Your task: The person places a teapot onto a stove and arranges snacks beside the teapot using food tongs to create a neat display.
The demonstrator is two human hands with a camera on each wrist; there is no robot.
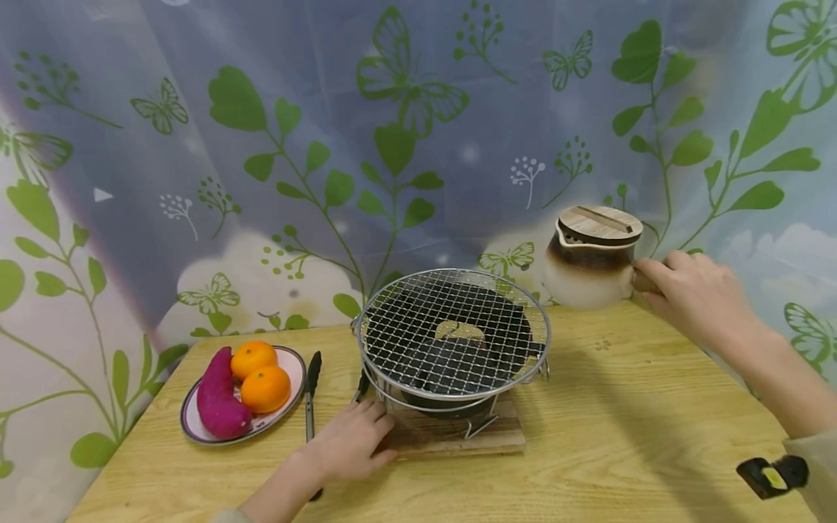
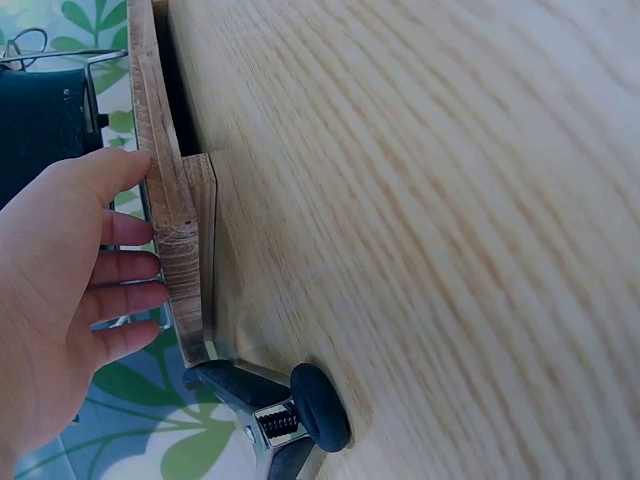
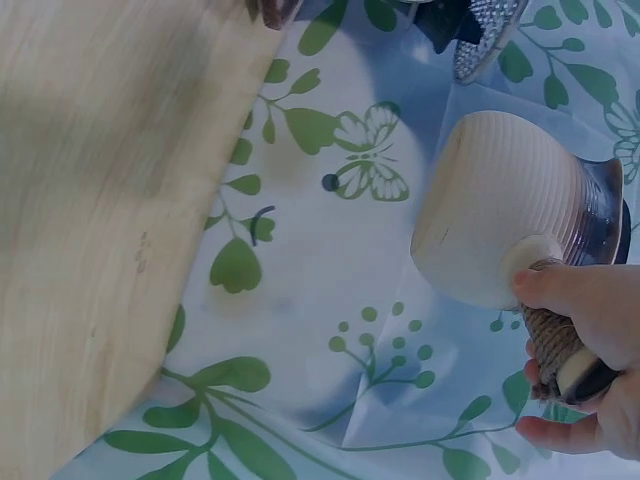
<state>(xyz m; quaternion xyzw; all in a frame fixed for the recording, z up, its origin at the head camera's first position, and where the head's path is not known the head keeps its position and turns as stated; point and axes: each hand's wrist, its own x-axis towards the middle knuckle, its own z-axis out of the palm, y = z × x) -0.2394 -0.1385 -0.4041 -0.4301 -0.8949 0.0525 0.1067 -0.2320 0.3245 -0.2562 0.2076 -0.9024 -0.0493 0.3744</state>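
Observation:
My right hand (image 1: 706, 294) grips the rope-wrapped side handle (image 3: 552, 340) of a cream and brown ceramic teapot (image 1: 588, 265). The pot, topped by a flat wooden lid (image 1: 600, 222), is held up off the table at the right, with its spout facing left. My left hand (image 1: 351, 442) rests at the front left corner of a wooden board (image 1: 458, 439), its fingers fairly straight and the fingertips on the wood in the left wrist view. On that board stands a black stove (image 1: 445, 408) under a round wire grill (image 1: 458, 334).
Black-tipped tongs (image 1: 310, 396) lie on the wooden table (image 1: 588, 436), partly hidden by the left forearm. At the left an oval plate (image 1: 299, 370) bears a purple sweet potato (image 1: 219, 399) and two oranges (image 1: 264, 388). A patterned cloth (image 1: 458, 181) hangs behind.

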